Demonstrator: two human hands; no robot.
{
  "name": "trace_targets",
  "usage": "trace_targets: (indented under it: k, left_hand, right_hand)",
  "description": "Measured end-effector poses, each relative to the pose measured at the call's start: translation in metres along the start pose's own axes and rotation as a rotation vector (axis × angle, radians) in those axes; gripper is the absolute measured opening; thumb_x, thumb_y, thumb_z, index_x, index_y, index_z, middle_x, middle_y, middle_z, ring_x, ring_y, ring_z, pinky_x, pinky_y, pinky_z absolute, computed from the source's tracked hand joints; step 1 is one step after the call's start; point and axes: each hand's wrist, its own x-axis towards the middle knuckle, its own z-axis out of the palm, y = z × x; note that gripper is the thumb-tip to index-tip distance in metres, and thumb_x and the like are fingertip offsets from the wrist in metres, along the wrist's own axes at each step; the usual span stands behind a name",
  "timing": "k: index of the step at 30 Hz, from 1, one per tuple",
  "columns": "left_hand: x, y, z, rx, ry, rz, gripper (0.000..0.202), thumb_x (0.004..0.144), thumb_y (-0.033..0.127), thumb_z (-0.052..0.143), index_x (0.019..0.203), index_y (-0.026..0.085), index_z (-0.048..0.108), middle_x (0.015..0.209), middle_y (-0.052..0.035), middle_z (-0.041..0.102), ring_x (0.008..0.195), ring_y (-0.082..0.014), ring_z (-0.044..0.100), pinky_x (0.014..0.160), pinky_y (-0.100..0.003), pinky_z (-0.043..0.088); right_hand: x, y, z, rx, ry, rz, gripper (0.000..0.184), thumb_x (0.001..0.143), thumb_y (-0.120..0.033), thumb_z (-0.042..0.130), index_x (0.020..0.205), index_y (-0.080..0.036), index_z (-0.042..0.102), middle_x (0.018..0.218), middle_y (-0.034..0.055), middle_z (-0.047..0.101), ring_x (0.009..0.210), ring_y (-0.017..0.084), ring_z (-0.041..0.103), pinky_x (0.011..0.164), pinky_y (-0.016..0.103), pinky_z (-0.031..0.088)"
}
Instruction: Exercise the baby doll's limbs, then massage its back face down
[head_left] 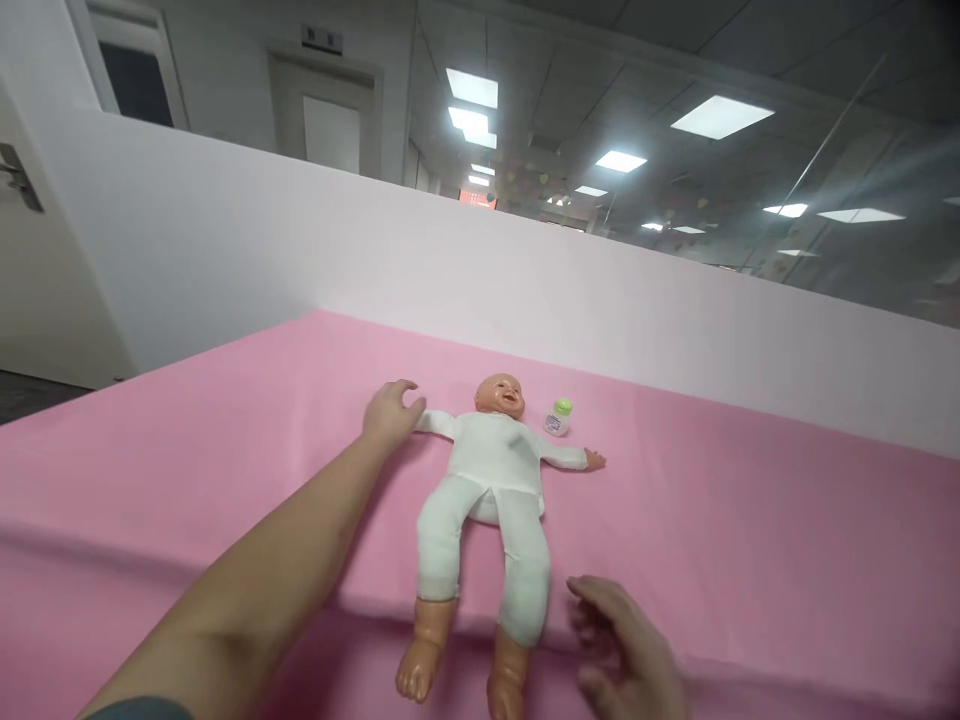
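Observation:
A baby doll [495,450] in a white fabric outfit lies on its back on a pink surface, head away from me. Its arms are spread and its bare feet point toward me. My left hand [390,412] is at the end of the doll's sleeve on the left, covering the doll's hand there. Its thumb and curved fingers are apart. My right hand [630,645] hovers low beside the doll's leg on the right, slightly blurred, fingers loosely bent and apart, with nothing in it. Beside the doll's head stands a small clear bottle [557,418] with a green cap.
The pink padded surface [750,520] drops at a front edge near the doll's ankles. A white low wall [525,270] runs behind it, with glass and ceiling lights above. A door [45,250] with a handle is at the far left.

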Motion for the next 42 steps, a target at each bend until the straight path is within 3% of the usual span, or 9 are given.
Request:
trace_targets:
  k: [4, 9, 13, 18, 23, 28, 35, 38, 42]
  left_hand:
    - [0.013, -0.044, -0.014, 0.101, -0.135, -0.232, 0.068, 0.081, 0.063, 0.066, 0.139, 0.027, 0.060, 0.139, -0.0134, 0.062, 0.123, -0.0374, 0.061, 0.095, -0.044, 0.050]
    - [0.014, -0.046, -0.015, 0.272, -0.371, -0.164, 0.078, 0.058, 0.064, 0.083, 0.126, 0.029, 0.068, 0.134, -0.0153, 0.062, 0.119, -0.0399, 0.062, 0.088, -0.042, 0.052]
    - [0.003, -0.036, -0.007, 0.342, -0.319, -0.116, 0.047, 0.061, 0.051, 0.083, 0.099, 0.024, 0.074, 0.114, -0.0172, 0.069, 0.101, -0.0381, 0.067, 0.083, -0.042, 0.052]
    - [-0.002, -0.027, -0.005, 0.167, -0.192, -0.050, 0.036, 0.074, 0.045, 0.076, 0.101, 0.022, 0.072, 0.105, -0.0136, 0.069, 0.088, -0.0292, 0.067, 0.076, -0.037, 0.051]
    - [-0.008, -0.009, -0.007, -0.049, -0.009, 0.057, 0.060, 0.077, 0.033, 0.077, 0.133, 0.025, 0.062, 0.119, -0.0094, 0.064, 0.098, -0.0238, 0.065, 0.088, -0.035, 0.052]
    - [-0.027, 0.031, -0.005, -0.210, 0.041, 0.235, 0.064, 0.085, 0.026, 0.070, 0.146, 0.027, 0.052, 0.125, -0.0067, 0.064, 0.102, -0.0194, 0.064, 0.093, -0.032, 0.053]
    - [-0.041, 0.095, 0.023, -0.002, -0.139, 0.416, 0.046, 0.091, 0.028, 0.064, 0.136, 0.029, 0.063, 0.114, -0.0086, 0.073, 0.102, -0.0286, 0.066, 0.092, -0.039, 0.050]
    - [-0.044, 0.102, 0.041, 0.046, -0.228, 0.520, 0.028, 0.090, 0.033, 0.066, 0.117, 0.030, 0.073, 0.104, -0.0085, 0.075, 0.100, -0.0301, 0.066, 0.095, -0.042, 0.049]
    - [-0.050, 0.093, 0.059, 0.033, -0.275, 0.584, 0.025, 0.095, 0.036, 0.061, 0.114, 0.035, 0.076, 0.118, -0.0049, 0.075, 0.113, -0.0288, 0.064, 0.107, -0.046, 0.045]
  right_hand:
    - [-0.034, 0.003, 0.012, -0.232, -0.039, -0.125, 0.073, 0.084, -0.070, 0.070, 0.144, -0.029, 0.057, 0.139, 0.0150, 0.060, 0.112, 0.032, 0.070, 0.081, 0.036, 0.066]
    - [-0.039, -0.012, 0.037, -0.367, -0.066, -0.139, 0.080, 0.076, -0.055, 0.085, 0.147, -0.032, 0.055, 0.165, 0.0127, 0.034, 0.138, 0.041, 0.053, 0.095, 0.044, 0.062]
    - [-0.030, -0.025, 0.053, -0.439, -0.016, -0.151, 0.072, 0.076, -0.039, 0.084, 0.143, -0.029, 0.058, 0.170, 0.0142, 0.021, 0.142, 0.046, 0.048, 0.093, 0.051, 0.062]
    - [-0.019, -0.031, 0.054, -0.412, 0.073, -0.135, 0.066, 0.076, -0.037, 0.083, 0.137, -0.029, 0.062, 0.161, 0.0149, 0.038, 0.130, 0.043, 0.061, 0.088, 0.050, 0.066]
    - [-0.016, -0.039, 0.052, -0.369, 0.155, -0.091, 0.064, 0.081, -0.031, 0.077, 0.141, -0.028, 0.054, 0.153, 0.0162, 0.048, 0.129, 0.039, 0.061, 0.089, 0.051, 0.065]
    - [-0.002, -0.049, 0.046, -0.357, 0.202, -0.056, 0.060, 0.086, -0.026, 0.068, 0.143, -0.029, 0.050, 0.154, 0.0154, 0.047, 0.138, 0.039, 0.054, 0.094, 0.056, 0.063]
    - [0.052, -0.045, 0.032, -0.344, 0.186, -0.018, 0.049, 0.093, -0.027, 0.063, 0.141, -0.025, 0.052, 0.156, 0.0152, 0.047, 0.142, 0.036, 0.050, 0.107, 0.060, 0.054]
    - [0.078, -0.037, 0.035, -0.366, 0.128, 0.049, 0.047, 0.094, -0.031, 0.061, 0.141, -0.026, 0.054, 0.156, 0.0129, 0.048, 0.142, 0.035, 0.050, 0.110, 0.061, 0.050]
    - [0.106, -0.026, 0.043, -0.393, 0.104, 0.075, 0.048, 0.094, -0.038, 0.064, 0.140, -0.028, 0.056, 0.159, 0.0102, 0.046, 0.146, 0.034, 0.046, 0.115, 0.061, 0.045]
